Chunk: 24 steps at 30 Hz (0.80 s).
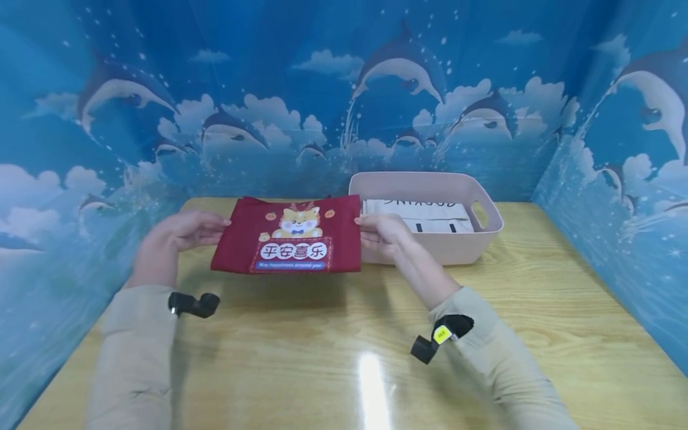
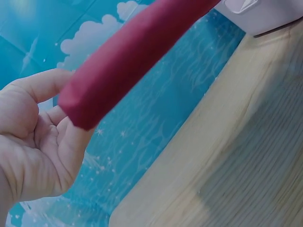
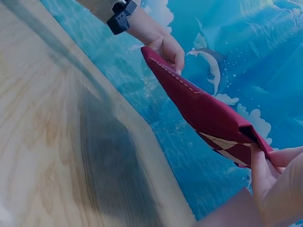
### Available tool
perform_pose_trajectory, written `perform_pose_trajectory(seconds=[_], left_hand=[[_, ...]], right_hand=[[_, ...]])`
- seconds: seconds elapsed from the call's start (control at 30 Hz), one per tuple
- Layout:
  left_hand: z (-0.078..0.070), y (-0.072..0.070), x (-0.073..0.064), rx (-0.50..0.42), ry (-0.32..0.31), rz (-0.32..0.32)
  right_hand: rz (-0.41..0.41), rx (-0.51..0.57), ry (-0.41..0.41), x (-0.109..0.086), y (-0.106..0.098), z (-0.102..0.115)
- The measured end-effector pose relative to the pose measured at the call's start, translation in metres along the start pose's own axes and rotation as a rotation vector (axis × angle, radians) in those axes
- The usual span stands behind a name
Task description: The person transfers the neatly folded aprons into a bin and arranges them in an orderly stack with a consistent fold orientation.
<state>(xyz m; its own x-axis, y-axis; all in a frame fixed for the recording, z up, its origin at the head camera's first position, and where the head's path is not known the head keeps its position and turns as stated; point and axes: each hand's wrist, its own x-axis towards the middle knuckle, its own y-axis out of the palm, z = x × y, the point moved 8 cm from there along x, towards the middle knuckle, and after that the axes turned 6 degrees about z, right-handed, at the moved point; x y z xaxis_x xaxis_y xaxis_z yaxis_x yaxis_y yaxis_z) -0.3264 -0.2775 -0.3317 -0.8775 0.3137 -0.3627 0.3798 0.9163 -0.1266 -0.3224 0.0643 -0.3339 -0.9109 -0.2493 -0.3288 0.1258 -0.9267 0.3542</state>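
Between both hands hangs a dark red folded cloth [image 1: 236, 248], printed with a cartoon animal, white Chinese characters and a blue strip of English text. My left hand [image 1: 194, 230] pinches its left edge between thumb and fingers. At the opposite edge, the right hand [image 1: 383, 233] grips the fabric, thumb on top. A shadow falls on the table below, with the cloth raised over it. Side-on in the left wrist view, the cloth [image 2: 123, 61] looks like a thick folded band. Layered folds of the cloth [image 3: 208, 113] show in the right wrist view.
A pale pink basket [image 1: 430, 248] with a handle hole stands at the back, just right of the cloth. Inside lies a folded white cloth [image 1: 446, 226] with black lettering. Blue dolphin-print curtains [image 1: 301, 137] enclose the wooden table [image 1: 279, 370] at the back and sides.
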Motion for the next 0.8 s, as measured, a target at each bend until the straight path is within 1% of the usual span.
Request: perform_pose_trajectory(seconds=[0.07, 0.23, 0.43, 0.57, 0.8], left_hand=[[-0.003, 0.002, 0.001, -0.024, 0.007, -0.010], [-0.014, 0.010, 0.002, -0.066, 0.025, -0.006], [-0.028, 0.018, 0.006, -0.089, 0.023, -0.046], [-0.034, 0.025, 0.012, -0.105, 0.021, -0.024], [-0.036, 0.038, 0.024, -0.122, -0.003, -0.003]], right_hand=[[0.000, -0.006, -0.004, 0.000, -0.003, 0.002], [0.001, -0.001, -0.010, 0.000, -0.011, 0.009], [0.000, 0.005, -0.019, -0.002, -0.022, 0.018], [0.004, 0.005, -0.025, -0.004, -0.029, 0.024], [-0.011, -0.011, -0.012, -0.007, -0.045, 0.028]])
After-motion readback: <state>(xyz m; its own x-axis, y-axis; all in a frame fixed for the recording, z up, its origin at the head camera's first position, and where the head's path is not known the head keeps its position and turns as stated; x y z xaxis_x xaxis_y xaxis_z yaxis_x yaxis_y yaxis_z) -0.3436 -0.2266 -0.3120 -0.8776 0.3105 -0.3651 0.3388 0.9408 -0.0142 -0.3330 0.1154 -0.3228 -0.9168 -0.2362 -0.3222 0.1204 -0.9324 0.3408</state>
